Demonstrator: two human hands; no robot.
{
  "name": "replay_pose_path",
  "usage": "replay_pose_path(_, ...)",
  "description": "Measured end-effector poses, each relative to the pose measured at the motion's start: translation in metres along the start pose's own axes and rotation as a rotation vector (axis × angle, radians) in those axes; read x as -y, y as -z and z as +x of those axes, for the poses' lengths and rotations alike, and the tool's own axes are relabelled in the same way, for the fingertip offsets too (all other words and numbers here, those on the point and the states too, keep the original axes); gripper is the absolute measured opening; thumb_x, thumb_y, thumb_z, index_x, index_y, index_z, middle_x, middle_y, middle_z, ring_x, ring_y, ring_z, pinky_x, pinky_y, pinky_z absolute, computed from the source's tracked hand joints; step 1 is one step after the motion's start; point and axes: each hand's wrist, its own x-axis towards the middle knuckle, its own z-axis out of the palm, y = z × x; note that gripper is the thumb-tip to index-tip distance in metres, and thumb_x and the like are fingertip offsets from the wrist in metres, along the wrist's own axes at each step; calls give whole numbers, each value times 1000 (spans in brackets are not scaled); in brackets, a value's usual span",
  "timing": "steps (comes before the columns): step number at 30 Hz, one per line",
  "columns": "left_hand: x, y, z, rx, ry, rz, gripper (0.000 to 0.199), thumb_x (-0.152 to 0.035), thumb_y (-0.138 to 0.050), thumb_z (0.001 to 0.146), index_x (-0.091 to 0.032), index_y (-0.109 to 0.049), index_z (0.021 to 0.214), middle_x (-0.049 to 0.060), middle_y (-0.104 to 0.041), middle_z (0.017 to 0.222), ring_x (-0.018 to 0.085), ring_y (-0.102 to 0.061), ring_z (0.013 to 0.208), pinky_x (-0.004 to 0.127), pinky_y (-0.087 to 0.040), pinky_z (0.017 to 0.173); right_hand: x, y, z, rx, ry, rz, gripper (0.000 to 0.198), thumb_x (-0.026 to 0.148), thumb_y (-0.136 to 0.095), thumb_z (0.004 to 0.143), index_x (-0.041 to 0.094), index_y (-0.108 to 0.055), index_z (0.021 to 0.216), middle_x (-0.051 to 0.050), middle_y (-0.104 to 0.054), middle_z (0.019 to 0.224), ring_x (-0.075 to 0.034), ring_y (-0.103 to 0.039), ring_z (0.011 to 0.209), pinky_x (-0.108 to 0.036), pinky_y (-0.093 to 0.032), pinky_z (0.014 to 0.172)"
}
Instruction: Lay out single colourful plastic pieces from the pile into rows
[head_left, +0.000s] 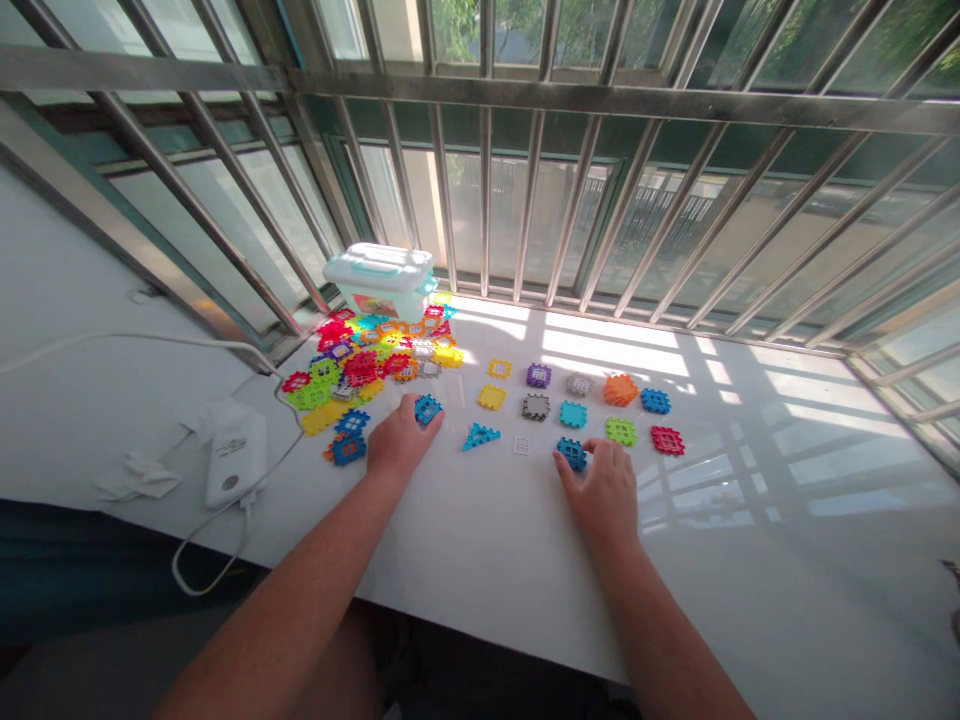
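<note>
Pinched between the thumb and fingers of my left hand is a blue building tile with a window grid, at the right side of the loose heap. My right hand has its thumb and fingers around another blue window tile at the front of the sorted tiles. Left of that lie a white grid tile and a blue triangle piece. Just beyond my right hand are a green tile, a turquoise tile and a red tile.
A lidded plastic box stands behind the heap. At the left, a white power bank with a cable lies beside crumpled tissue. Metal window bars border the back of the white surface. An orange stack sits among the sorted tiles.
</note>
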Motion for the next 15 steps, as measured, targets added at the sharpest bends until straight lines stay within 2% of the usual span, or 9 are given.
replay_pose_path(4, 1, 1, -2, 11, -23, -34, 57, -65, -57, 102, -29, -52, 146, 9, -80, 115, 30, -76, 101, 33, -51, 79, 3, 2, -1, -32, 59, 60, 35, 56, -64, 104, 23, -56, 111, -11, -63, 108, -30, -58, 103, -45, -48, 94)
replay_pose_path(7, 3, 1, -3, 17, -37, -36, 50, -58, -54, 105, -27, -52, 145, 9, -80, 113, 29, -76, 101, 33, -50, 79, 21, 5, 2, -20, 169, 159, 22, 45, -62, 106, 23, -57, 110, -12, -64, 112, -29, -60, 105, -45, -50, 96)
replay_pose_path(11, 5, -1, -2, 29, -76, -21, 37, -51, -51, 108, -29, -58, 137, 7, -80, 113, 27, -76, 100, 32, -49, 78, 72, 0, 21, 119, 411, 242, 14, 33, -58, 108, 22, -64, 113, -14, -68, 128, -28, -61, 117, -44, -50, 102)
replay_pose_path(15, 8, -1, -1, 31, -127, -42, 34, -49, -51, 109, -30, -63, 134, 6, -79, 121, 26, -75, 104, 31, -49, 79, 133, -29, 54, 314, 651, 145, 21, 29, -55, 107, 21, -71, 118, -12, -57, 160, -31, -55, 136, -47, -49, 106)
